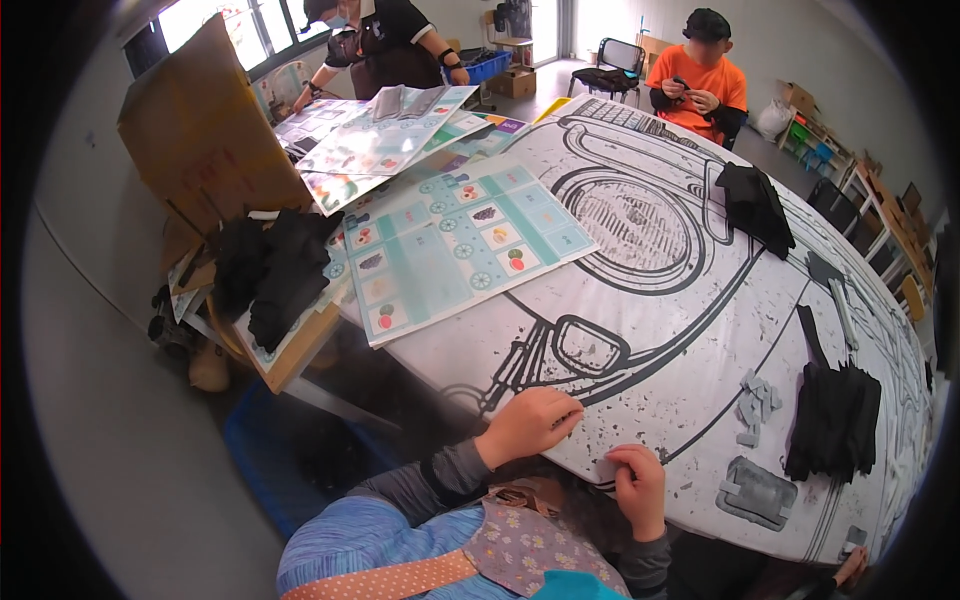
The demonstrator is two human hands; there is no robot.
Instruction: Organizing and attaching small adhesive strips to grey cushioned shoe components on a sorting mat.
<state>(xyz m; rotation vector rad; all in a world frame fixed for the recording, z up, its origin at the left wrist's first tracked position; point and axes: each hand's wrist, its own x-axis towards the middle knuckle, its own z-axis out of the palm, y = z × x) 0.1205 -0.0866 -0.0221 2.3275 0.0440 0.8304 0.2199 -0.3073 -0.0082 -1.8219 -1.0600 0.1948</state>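
Note:
My left hand rests at the near edge of the table, its fingers curled over something dark that is mostly hidden. Just to its right, my right hand is closed, thumb against bent fingers, with a small grey piece showing at the fingertips. Both hands are apart from each other, over the white cloth printed with a black line drawing. Further right lie a loose heap of small grey strips, a stack of black fabric pieces and a grey rectangular pad.
Printed picture boards cover the table's left side, beside black cloth and a tall cardboard piece. More black fabric lies at the far right. Two people work across the table; another person's hand shows at lower right.

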